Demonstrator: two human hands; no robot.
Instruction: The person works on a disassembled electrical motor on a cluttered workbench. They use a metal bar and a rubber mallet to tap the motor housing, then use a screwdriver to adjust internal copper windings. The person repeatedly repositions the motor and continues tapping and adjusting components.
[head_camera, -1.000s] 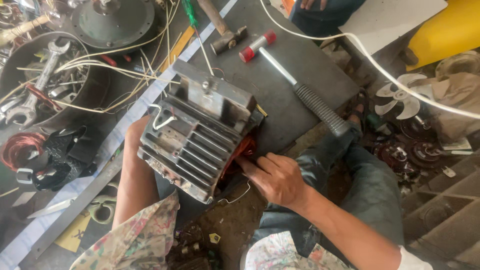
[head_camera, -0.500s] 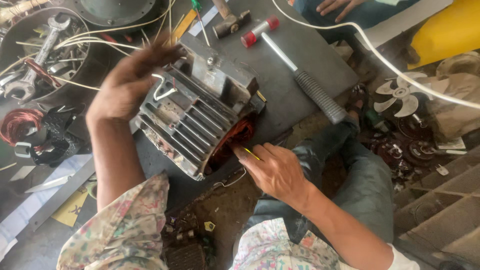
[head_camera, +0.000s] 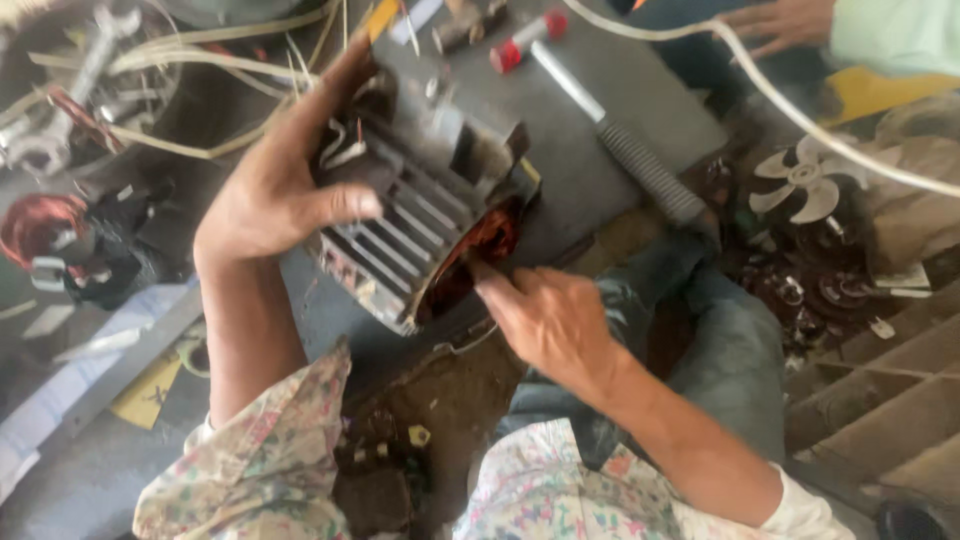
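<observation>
While both hands are working the same part, status as follows
left hand: left hand (head_camera: 275, 195) is lying spread over the top of the motor housing (head_camera: 410, 215), thumb pressing on the ribs, fingers reaching past the far edge; grip is open and flat, not wrapped, looks like it is steadying and tilting the body
right hand: right hand (head_camera: 550, 320) is poking into the open end of the housing, fingertips pressed together at the copper winding (head_camera: 490, 238); cannot tell whether anything is pinched between them, picture is blurring there
housing position: sitting tilted on the grey plate (head_camera: 610, 110) on the floor, just in front of the person's knees, open end turning toward the right hand, probably so the winding stays reachable
housing look: grey cast metal, ribbed cooling fins, dirty and worn; reddish-orange coil showing inside the end; thin white leads (head_camera: 340, 150) sticking out at the top near the left fingers
nearby: hammer (head_camera: 610, 120) with a ribbed grey handle and red end lying on the plate, well apart from both hands
nearby: white fan impeller (head_camera: 805, 185) sitting to the right among dark parts
other person: another hand (head_camera: 780, 25) showing at the top right, apart from the work
</observation>
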